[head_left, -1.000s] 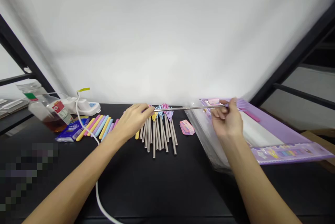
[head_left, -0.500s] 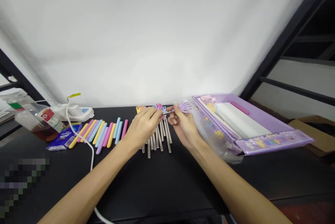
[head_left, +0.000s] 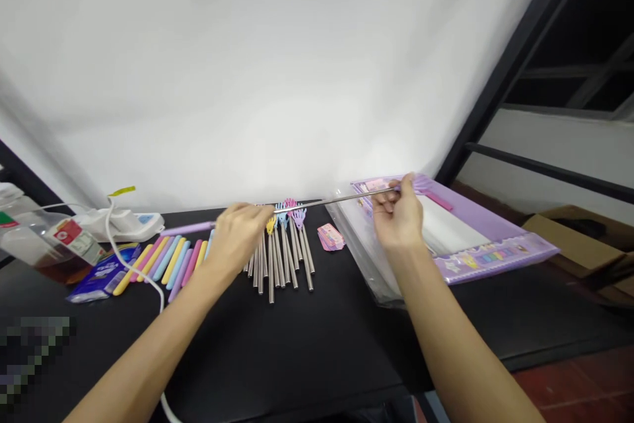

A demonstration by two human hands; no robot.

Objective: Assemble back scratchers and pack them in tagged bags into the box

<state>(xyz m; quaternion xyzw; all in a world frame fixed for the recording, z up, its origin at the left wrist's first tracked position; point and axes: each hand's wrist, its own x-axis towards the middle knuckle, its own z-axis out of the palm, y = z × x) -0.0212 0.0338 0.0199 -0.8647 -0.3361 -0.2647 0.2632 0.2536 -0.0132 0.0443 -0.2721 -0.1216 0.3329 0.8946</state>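
Observation:
A telescopic back scratcher (head_left: 337, 199) with a thin metal rod is stretched out level above the table. My left hand (head_left: 238, 235) is closed round its purple handle end at the left. My right hand (head_left: 399, 215) pinches the purple hand-shaped head end at the right. Below the rod lies a row of several collapsed scratchers (head_left: 282, 248) with metal shafts and small coloured hand heads. Left of them lie several pastel handle grips (head_left: 168, 258) in pink, yellow, blue and purple.
A purple box (head_left: 495, 241) with white contents sits on clear plastic wrap (head_left: 366, 264) at the right. A small pink packet (head_left: 330, 237) lies beside the scratchers. At the left are a white power strip (head_left: 126, 224) with a cable, a blue packet (head_left: 99, 274) and a tipped bottle (head_left: 44, 245).
Half a second ago my hands were close together with the scratcher collapsed; now they have pulled apart and the rod is drawn out long. The camera has shifted a little.

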